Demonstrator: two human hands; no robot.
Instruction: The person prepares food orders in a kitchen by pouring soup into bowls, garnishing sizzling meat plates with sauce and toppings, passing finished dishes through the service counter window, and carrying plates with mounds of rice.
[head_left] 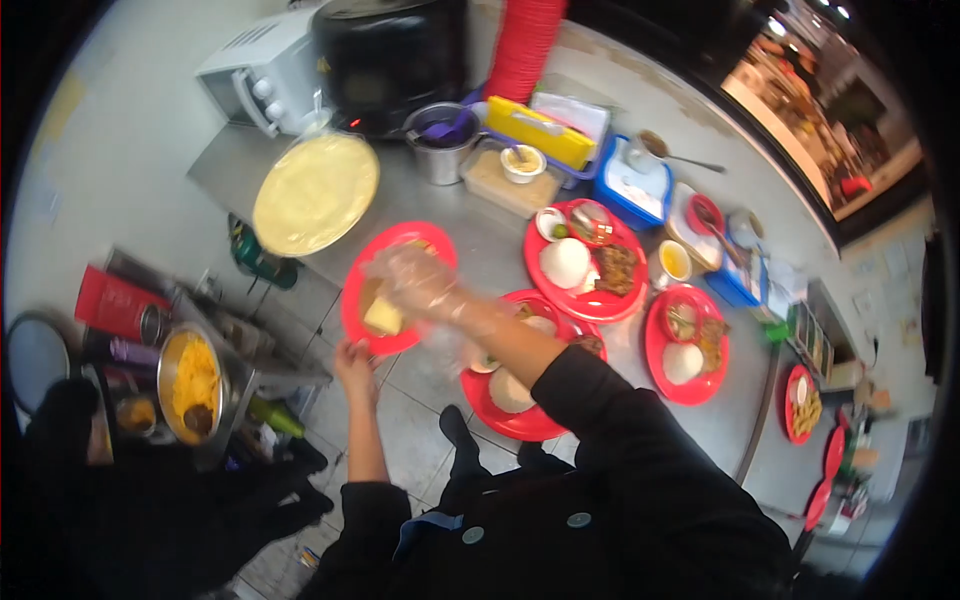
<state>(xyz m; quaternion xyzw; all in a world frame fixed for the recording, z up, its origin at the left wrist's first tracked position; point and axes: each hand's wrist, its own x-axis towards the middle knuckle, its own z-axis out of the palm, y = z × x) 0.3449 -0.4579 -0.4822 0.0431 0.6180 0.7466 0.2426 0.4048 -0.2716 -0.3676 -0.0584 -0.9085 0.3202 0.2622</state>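
My left hand pinches the near rim of a red plate, which is held tilted over the floor beside the steel counter. On that plate lies a pale yellow block-like piece of food, with some brownish food partly hidden behind my right hand. My right hand, in a clear plastic glove, hovers over or touches the food; motion blur hides its fingers. Under my right forearm is another red plate with a rice mound. Further right, a red plate carries rice, browned meat and small bowls.
A large round tray of pale yellow food stands left on the counter, near a white microwave and a black cooker. Another red plate sits right. A person in black is close at lower left, beside a steel bowl.
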